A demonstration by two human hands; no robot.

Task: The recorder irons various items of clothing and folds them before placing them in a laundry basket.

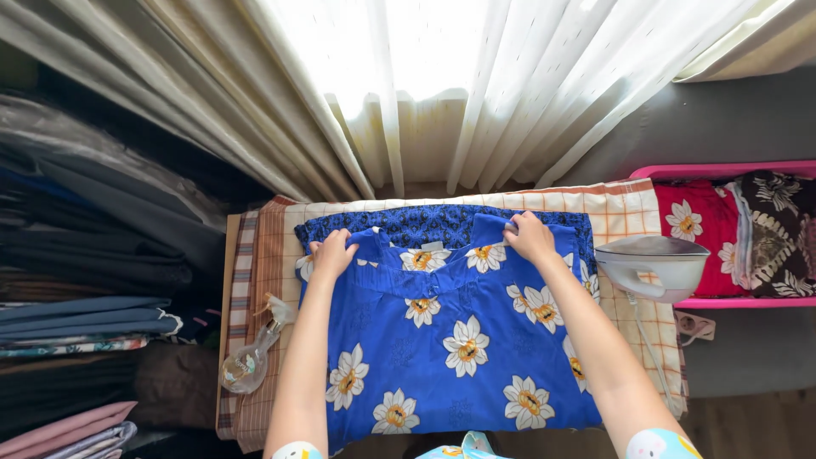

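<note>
Seen from the head camera: left hand (332,254) closed on the left shoulder of a blue dress with white flowers (450,340), right hand (529,237) pinched shut on the right shoulder, dress spread flat on a checked ironing cloth (629,208) and running from both grips back toward the body. Just beyond the grips, a darker blue patterned garment (425,223); outward of the left grip, a clear spray bottle (249,361); outward of the right grip, a white iron (654,265) and a pink basket (722,170) of folded clothes.
</note>
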